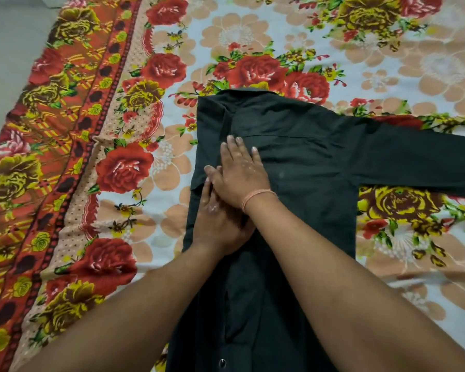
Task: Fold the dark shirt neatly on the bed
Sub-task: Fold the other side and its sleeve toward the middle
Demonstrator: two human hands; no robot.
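My flat right hand (239, 178) overlaps my flat left hand (216, 226). Neither grips anything; both press the shirt (306, 173) on the bed (253, 36). Its spread sleeve (414, 157) stretches rightward, nearer my right hand.

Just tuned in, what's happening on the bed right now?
A person is folding a dark shirt laid out on the floral bedsheet. The right hand lies flat on the cloth, overlapping the left hand, and both press down near the shirt's left edge in the picture. That edge looks folded in. The sleeve on the right lies spread out, not yet folded.
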